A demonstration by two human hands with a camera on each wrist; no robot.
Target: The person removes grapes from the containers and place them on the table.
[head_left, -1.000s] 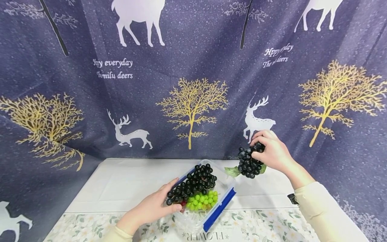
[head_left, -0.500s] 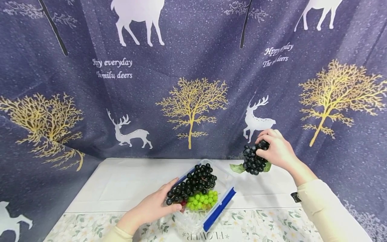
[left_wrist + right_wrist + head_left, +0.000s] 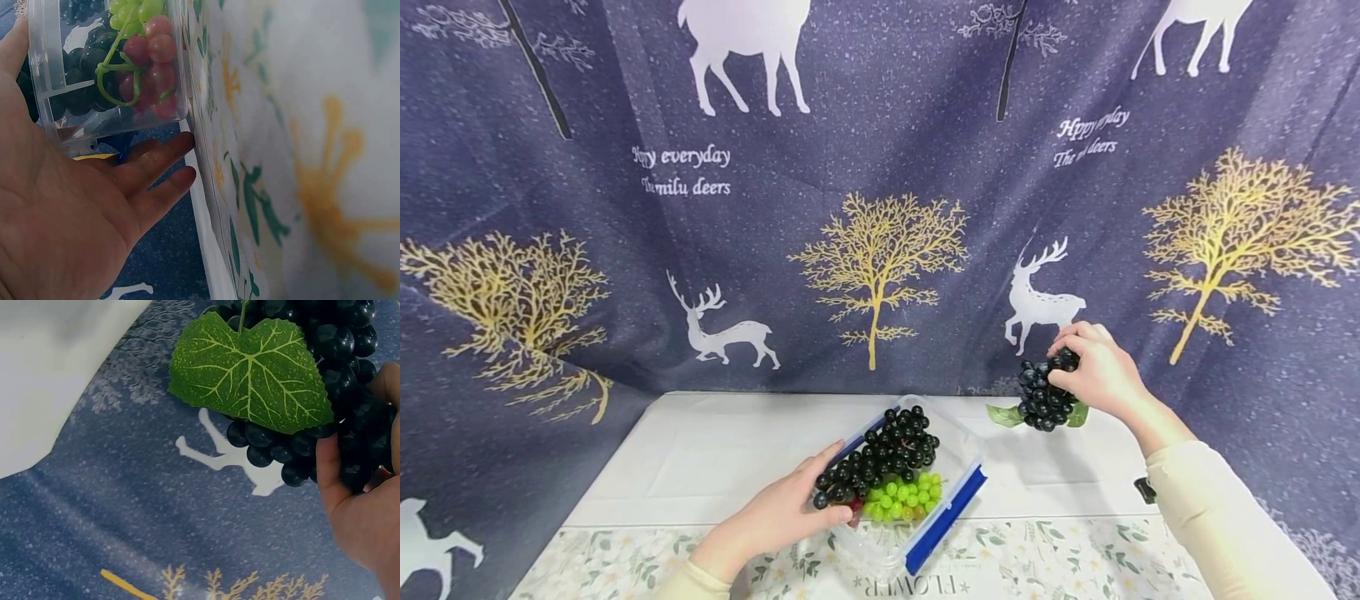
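A clear plastic box with blue side clips stands in the middle of the head view. In it lie a large black grape bunch, a green grape bunch and red grapes. My left hand holds the box's near left corner, thumb over the rim and fingers along the outer wall; two lower fingers reach out straight in the left wrist view. Off to the right, my right hand grips another black grape bunch from above, lifted over the table. A green leaf hangs from that bunch.
Under the box the white table carries a floral cloth along its front. A dark blue curtain printed with deer and trees hangs close behind the table.
My right hand has moved steadily to the right with the black grape bunch, farther from the box. The left hand and the box have stayed where they were.
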